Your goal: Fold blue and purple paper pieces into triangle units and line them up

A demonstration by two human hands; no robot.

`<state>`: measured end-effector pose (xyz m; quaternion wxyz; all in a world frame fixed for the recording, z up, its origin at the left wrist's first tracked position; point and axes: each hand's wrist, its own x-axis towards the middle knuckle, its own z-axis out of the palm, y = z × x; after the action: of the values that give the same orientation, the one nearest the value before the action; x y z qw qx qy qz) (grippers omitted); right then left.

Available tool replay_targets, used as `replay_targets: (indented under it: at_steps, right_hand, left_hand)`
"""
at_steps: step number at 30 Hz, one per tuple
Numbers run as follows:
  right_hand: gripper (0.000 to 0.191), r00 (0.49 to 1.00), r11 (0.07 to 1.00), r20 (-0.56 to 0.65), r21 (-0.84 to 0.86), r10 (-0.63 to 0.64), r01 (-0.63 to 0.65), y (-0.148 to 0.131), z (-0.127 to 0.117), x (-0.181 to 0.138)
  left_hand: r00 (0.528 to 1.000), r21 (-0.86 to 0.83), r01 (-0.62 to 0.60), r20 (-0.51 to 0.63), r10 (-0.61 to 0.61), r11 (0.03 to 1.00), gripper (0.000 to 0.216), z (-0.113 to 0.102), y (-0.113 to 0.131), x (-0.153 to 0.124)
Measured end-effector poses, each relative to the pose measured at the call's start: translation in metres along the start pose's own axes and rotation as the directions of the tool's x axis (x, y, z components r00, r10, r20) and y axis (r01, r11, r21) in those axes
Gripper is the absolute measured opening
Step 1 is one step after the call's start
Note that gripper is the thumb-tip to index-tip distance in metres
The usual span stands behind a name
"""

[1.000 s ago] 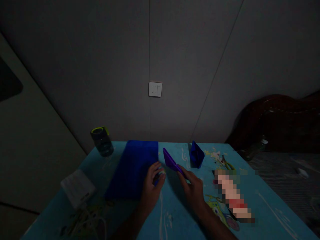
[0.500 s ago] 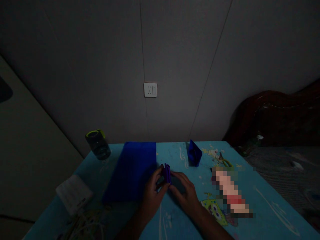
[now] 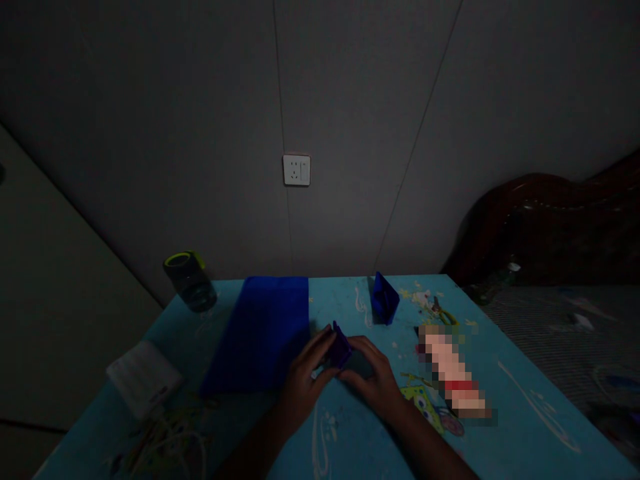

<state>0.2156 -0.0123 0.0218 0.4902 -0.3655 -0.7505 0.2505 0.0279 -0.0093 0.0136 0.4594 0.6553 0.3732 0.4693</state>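
Observation:
Between my two hands, over the middle of the table, is a small folded piece of dark blue-purple paper (image 3: 341, 349). My left hand (image 3: 306, 378) has its fingers and thumb closed on the left side of it. On the right side, the fingertips and thumb of my right hand (image 3: 376, 381) pinch its edge. Left of the hands lies a large flat blue sheet (image 3: 265, 327); whether it is one sheet or a stack I cannot tell. A blue folded paper piece (image 3: 385, 299) with raised points stands towards the back right.
A dark bottle with a yellow-green rim (image 3: 191, 281) is at the back left, a white power strip (image 3: 144, 379) with cables at the near left. Pliers (image 3: 444, 313) and a pixelated object (image 3: 454, 373) lie right on the blue patterned tablecloth (image 3: 525, 400). A wall socket (image 3: 297, 170) faces me.
The folded paper in my hands has turned from nearly edge-on to show more of a flat face. Both hands keep their hold. The whole view has shifted slightly.

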Motion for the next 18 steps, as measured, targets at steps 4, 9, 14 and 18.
replay_targets:
  at_steps: [4,9,14,18]
  right_hand:
    - [0.045,1.0,0.999,-0.014,0.033,-0.012,0.012,0.0028,0.0001,-0.0007]
    - [0.047,0.998,0.994,-0.039,0.101,0.045,-0.04,0.0048,-0.0014,-0.0008]
    - [0.039,0.998,0.998,-0.02,0.008,0.057,-0.057,0.0036,-0.0036,-0.0025]
    - [0.036,0.994,0.993,-0.067,-0.078,0.082,-0.087,0.0089,-0.0005,-0.0072]
  left_hand:
    - [0.998,0.088,-0.069,0.007,0.069,0.994,0.047,-0.0008,0.0013,-0.0015]
    - [0.994,0.1,-0.092,0.063,0.086,0.991,0.045,0.001,0.0043,-0.004]
    - [1.0,0.098,-0.025,0.018,0.023,0.995,0.047,0.0038,0.0079,-0.0038]
    - [0.993,0.042,0.022,-0.116,-0.017,0.999,0.042,0.0055,0.0101,-0.0025]
